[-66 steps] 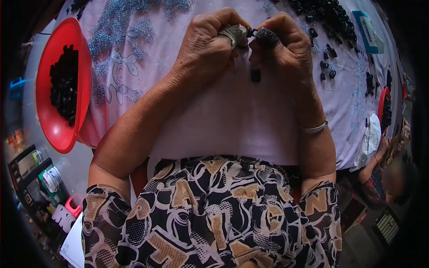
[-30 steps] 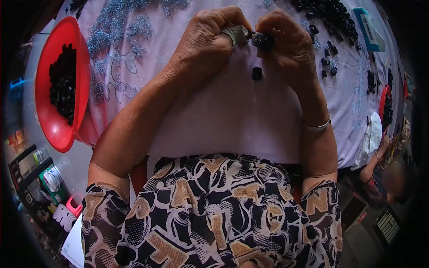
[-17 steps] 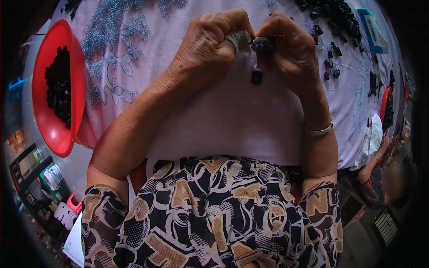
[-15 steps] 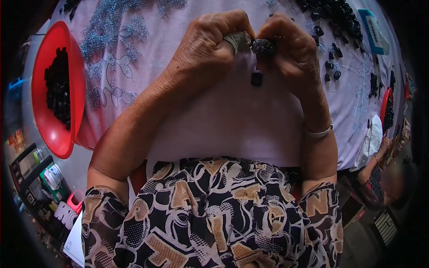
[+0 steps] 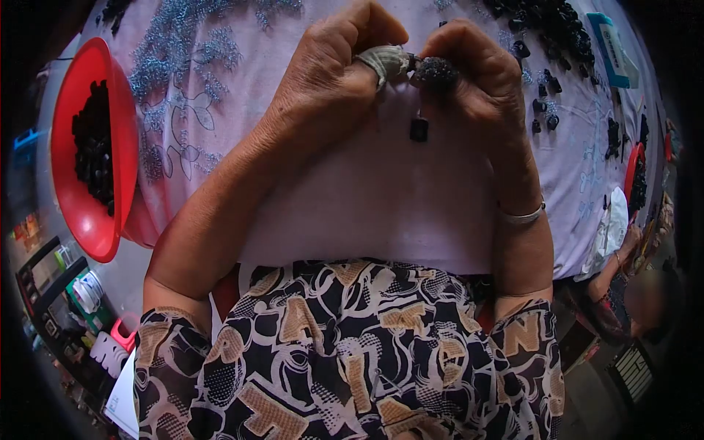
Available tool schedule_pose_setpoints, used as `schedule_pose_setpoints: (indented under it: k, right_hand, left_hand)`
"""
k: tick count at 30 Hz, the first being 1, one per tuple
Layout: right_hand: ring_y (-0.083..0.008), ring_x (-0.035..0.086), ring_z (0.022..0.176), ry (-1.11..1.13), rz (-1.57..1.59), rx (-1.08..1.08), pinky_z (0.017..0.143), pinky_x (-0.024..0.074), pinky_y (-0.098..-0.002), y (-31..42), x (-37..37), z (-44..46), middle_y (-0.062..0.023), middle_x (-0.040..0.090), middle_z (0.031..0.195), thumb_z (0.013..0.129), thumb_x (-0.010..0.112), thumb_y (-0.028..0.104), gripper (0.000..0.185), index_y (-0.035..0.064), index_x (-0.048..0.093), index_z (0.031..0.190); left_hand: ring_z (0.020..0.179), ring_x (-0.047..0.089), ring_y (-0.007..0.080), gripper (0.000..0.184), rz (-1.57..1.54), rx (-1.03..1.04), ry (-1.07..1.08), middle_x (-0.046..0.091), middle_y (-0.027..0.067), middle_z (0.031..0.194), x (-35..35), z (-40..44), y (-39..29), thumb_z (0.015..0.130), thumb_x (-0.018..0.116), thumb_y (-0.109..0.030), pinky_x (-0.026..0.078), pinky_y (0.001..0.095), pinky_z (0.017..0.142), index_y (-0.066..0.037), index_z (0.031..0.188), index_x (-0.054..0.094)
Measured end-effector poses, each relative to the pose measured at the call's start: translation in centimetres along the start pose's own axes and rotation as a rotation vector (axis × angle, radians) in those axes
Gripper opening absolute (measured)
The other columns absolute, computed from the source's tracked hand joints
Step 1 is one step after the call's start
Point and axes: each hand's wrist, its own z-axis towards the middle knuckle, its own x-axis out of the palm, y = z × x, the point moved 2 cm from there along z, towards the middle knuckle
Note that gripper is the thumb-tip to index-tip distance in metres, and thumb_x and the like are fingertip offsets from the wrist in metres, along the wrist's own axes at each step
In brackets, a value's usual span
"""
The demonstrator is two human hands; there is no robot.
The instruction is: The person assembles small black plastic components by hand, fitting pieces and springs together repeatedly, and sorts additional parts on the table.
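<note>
My left hand (image 5: 334,70) is raised over the pale cloth, palm down, with a whitish wrap (image 5: 385,60) around one digit. That wrapped tip reaches a small dark bit beside the right fingers, while the bent finger above it stands apart. My right hand (image 5: 484,84) pinches a dark, knobbly, glittering piece (image 5: 435,74) between thumb and fingers. Below it a glossy black block (image 5: 419,130) shows, seemingly joined by a thin strand; whether it hangs or lies on the cloth I cannot tell. A metal bangle (image 5: 524,214) circles my right wrist.
A red bowl (image 5: 130,161) of black pieces (image 5: 94,150) stands at left. Bluish wire-like bits (image 5: 172,55) spread across the pink-white cloth (image 5: 367,213). More black pieces (image 5: 554,33) and a teal-white packet (image 5: 614,51) lie at right. Another person's arm (image 5: 612,268) shows at far right.
My left bent finger has lifted up and away from the wrapped digit, opening a gap. The dark knobbly piece stays in my right fingers, shifted very slightly.
</note>
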Motion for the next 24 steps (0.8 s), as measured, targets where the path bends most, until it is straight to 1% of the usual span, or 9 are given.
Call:
schedule_pose_setpoints:
  k: [4,6,16,19,21,24]
  right_hand:
    - [-0.0041,0.054,0.059,0.012,0.047,0.012,0.054,0.0458,-0.0165,0.1,0.0,0.0,-0.0005,0.058,0.076,0.090,0.058,0.008,0.009,0.0023,0.055,0.096]
    - [-0.0046,0.055,0.059,0.064,0.058,-0.037,0.055,0.0464,-0.0163,-0.1,-0.1,0.2,-0.0013,0.060,0.076,0.089,0.059,0.009,0.011,0.0024,0.055,0.096]
    - [-0.0049,0.057,0.058,0.097,0.104,-0.002,0.052,0.0470,-0.0174,0.0,0.4,0.3,-0.0020,0.061,0.075,0.090,0.060,0.013,0.011,0.0035,0.054,0.094]
    - [-0.0050,0.057,0.057,0.090,0.120,-0.056,0.052,0.0474,-0.0174,0.1,0.6,0.4,-0.0026,0.061,0.076,0.090,0.060,0.014,0.013,0.0033,0.054,0.094]
    - [-0.0057,0.057,0.058,0.056,0.191,0.037,0.053,0.0483,-0.0177,-0.2,0.5,0.2,-0.0036,0.061,0.078,0.090,0.060,0.014,0.014,0.0032,0.054,0.095]
    - [-0.0062,0.058,0.058,0.045,0.130,0.006,0.054,0.0490,-0.0180,-0.1,0.2,0.0,-0.0040,0.061,0.079,0.090,0.060,0.014,0.015,0.0032,0.053,0.097]
  left_hand:
    - [0.057,0.051,0.0082,0.019,-0.003,-0.001,0.010,0.055,0.0035,0.066,0.0,0.0,0.1,0.078,0.044,0.007,0.041,0.0241,0.052,-0.002,0.082,0.060]
    - [0.057,0.051,0.0081,0.019,-0.002,-0.004,0.014,0.055,0.0034,0.066,-0.3,-0.1,0.3,0.078,0.044,0.007,0.041,0.0239,0.052,-0.002,0.082,0.060]
    - [0.057,0.050,0.0074,0.019,-0.009,-0.025,0.026,0.055,0.0027,0.066,-0.5,-0.1,0.7,0.079,0.044,0.006,0.040,0.0231,0.051,-0.003,0.083,0.060]
    - [0.056,0.050,0.0073,0.019,-0.011,-0.014,0.023,0.055,0.0026,0.066,-0.6,-0.2,0.4,0.079,0.044,0.006,0.040,0.0229,0.051,-0.003,0.084,0.060]
    - [0.056,0.050,0.0071,0.019,-0.008,0.009,0.025,0.055,0.0024,0.066,-0.5,0.0,-0.1,0.080,0.044,0.006,0.040,0.0228,0.051,-0.003,0.084,0.060]
    - [0.056,0.050,0.0069,0.019,-0.002,0.027,0.029,0.055,0.0023,0.066,0.0,0.3,-0.3,0.080,0.044,0.006,0.040,0.0225,0.051,-0.003,0.084,0.060]
